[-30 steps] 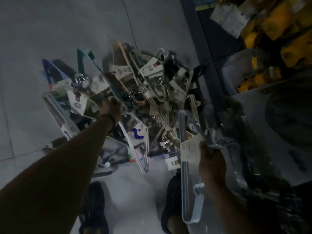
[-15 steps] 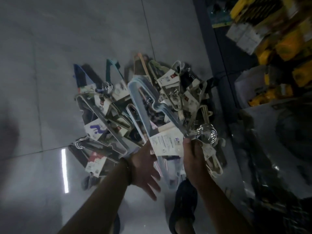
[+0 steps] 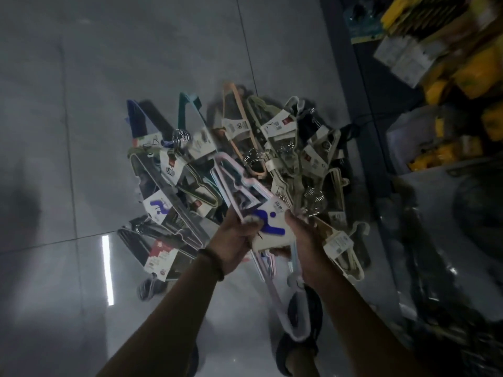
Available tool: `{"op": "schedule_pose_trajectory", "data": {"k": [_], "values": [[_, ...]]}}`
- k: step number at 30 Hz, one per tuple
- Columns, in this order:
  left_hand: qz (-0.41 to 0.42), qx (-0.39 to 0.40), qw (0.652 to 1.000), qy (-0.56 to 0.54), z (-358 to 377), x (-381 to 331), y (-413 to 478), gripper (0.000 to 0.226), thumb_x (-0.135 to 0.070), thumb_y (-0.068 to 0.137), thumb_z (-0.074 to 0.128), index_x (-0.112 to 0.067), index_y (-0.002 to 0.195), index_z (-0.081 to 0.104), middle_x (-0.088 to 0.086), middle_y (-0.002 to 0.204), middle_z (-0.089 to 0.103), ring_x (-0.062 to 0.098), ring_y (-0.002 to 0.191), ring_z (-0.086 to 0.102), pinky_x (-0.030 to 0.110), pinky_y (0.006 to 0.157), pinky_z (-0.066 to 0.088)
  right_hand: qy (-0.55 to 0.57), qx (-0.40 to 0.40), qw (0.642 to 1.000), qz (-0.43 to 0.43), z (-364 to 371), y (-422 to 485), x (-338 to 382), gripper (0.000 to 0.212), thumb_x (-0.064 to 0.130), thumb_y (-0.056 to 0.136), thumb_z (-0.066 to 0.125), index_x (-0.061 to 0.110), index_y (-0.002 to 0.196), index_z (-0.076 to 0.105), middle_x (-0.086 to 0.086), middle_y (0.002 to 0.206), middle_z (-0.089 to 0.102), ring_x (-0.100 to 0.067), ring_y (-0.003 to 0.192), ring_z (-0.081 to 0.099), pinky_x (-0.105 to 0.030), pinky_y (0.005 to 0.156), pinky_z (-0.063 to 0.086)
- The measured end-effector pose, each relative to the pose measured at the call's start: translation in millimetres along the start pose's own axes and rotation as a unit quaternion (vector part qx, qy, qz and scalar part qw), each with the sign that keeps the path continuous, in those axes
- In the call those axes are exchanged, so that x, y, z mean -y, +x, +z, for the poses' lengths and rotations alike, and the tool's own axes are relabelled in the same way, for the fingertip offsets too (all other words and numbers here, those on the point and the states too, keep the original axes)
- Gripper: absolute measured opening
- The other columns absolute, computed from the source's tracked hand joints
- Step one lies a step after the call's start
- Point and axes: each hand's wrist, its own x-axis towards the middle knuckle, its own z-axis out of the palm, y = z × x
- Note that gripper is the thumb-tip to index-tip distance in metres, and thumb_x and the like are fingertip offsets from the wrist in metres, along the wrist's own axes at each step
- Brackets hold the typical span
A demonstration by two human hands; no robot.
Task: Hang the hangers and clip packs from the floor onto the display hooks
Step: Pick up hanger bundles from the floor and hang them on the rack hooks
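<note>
Held above the tangled heap of carded hanger packs [image 3: 245, 159] on the grey tiled floor [image 3: 81, 131]: pale pink-and-blue plastic hanger bundle with blue-printed white card [image 3: 269, 227]. Gripped on both sides by left hand [image 3: 234, 240] and right hand [image 3: 302, 238], fingers [image 3: 294, 221] curled round the card, likely steadying it for hooking.

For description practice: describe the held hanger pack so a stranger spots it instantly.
Find the heap of hanger packs on the floor. At its near edge, the left hand and right hand grip one pastel pack. Only it is held, blue-marked card facing up.
</note>
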Motion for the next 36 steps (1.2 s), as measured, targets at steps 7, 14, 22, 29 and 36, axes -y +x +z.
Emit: {"op": "schedule_pose_trajectory", "data": {"k": [7,14,22,29,36], "values": [[0.08,-0.25,0.924,0.278,-12.3,47.5,62.1,0.057,-0.038,0.085,0.077,-0.035,0.133,0.047,0.004,0.132,0.051,0.029,0.118,0.057,0.049,0.101,0.054,-0.245,-0.019,0.969,-0.034,4.7,79.9,-44.4,0.083,0.078,0.09,0.042,0.006,0.126,0.063,-0.015,0.12,0.069,-0.035,0.113,0.065,-0.05,0.101,0.052],[-0.02,-0.303,0.919,0.251,-62.8,94.7,114.1,0.112,-0.063,0.064,0.083,-0.027,0.157,0.03,0.013,0.153,0.049,0.038,0.13,0.056,0.058,0.108,0.05,-0.295,0.0,0.955,0.018,12.5,142.0,-108.5,0.039,0.046,0.11,0.043,0.014,0.13,0.052,-0.01,0.111,0.064,-0.019,0.088,0.064,-0.034,0.072,0.053],[-0.027,-0.278,0.956,0.092,-70.1,81.8,126.0,0.067,-0.029,0.064,0.097,-0.012,0.121,0.068,0.013,0.111,0.078,0.034,0.095,0.078,0.049,0.082,0.065,-0.197,-0.009,0.98,0.003,18.5,135.5,-112.1,0.04,0.039,0.11,0.044,0.008,0.132,0.057,-0.007,0.116,0.062,-0.03,0.113,0.063,-0.035,0.089,0.047],[-0.008,-0.277,0.96,0.045,-58.1,59.7,60.7,0.074,-0.009,0.062,0.095,-0.022,0.123,0.054,0.017,0.121,0.071,0.043,0.103,0.074,0.063,0.081,0.062,-0.142,0.017,0.989,0.033,25.5,68.0,-88.5,0.03,0.037,0.11,0.045,0.015,0.127,0.058,-0.01,0.111,0.065,-0.026,0.095,0.064,-0.032,0.074,0.046],[0.036,-0.24,0.964,0.104,19.9,-0.1,-56.5,0.053,0.007,0.076,0.082,-0.019,0.119,0.066,0.013,0.111,0.078,0.037,0.097,0.076,0.055,0.084,0.062,-0.45,-0.015,0.885,-0.115,-5.0,-56.0,3.4,0.042,0.051,0.102,0.057,0.016,0.125,0.057,-0.001,0.105,0.07,-0.011,0.089,0.068,-0.02,0.067,0.048]]}}
